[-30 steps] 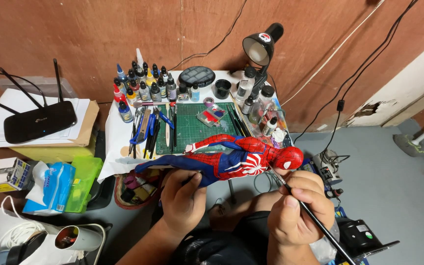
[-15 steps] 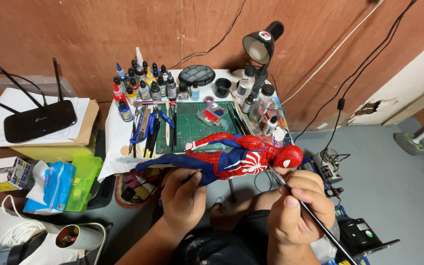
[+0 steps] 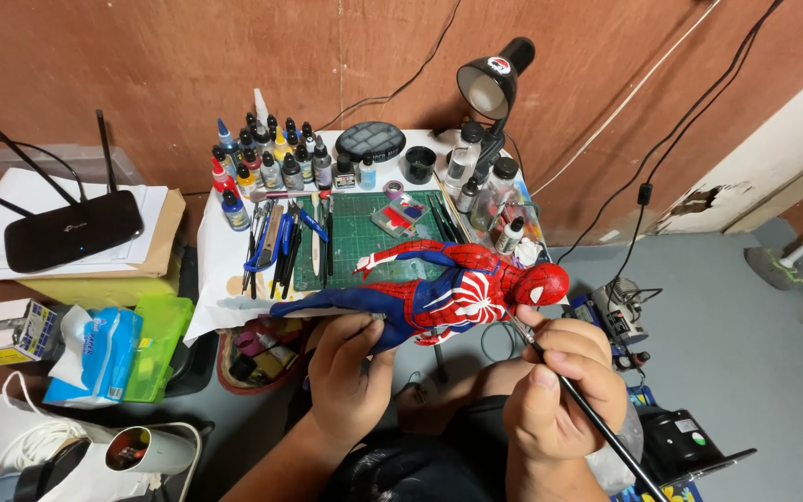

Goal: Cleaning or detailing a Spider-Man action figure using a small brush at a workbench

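Brown board wall (image 3: 141,56) at back, grey floor (image 3: 745,344) to the right, low white work table (image 3: 225,251) w/ green cutting mat (image 3: 355,232), paint bottles (image 3: 267,163) and black desk lamp (image 3: 490,84). Black router (image 3: 72,228) sits well left on papers. Red-and-blue figure (image 3: 439,293) hangs in the air just in front of the table's near edge, long axis roughly left-right, legs left, head right. Left hand (image 3: 350,372) is closed round the figure's legs/hip from below. Right hand (image 3: 564,390) pinches a thin brush (image 3: 597,423), tip up by the figure's neck, right beside the head; so right hand is nearer the head end.
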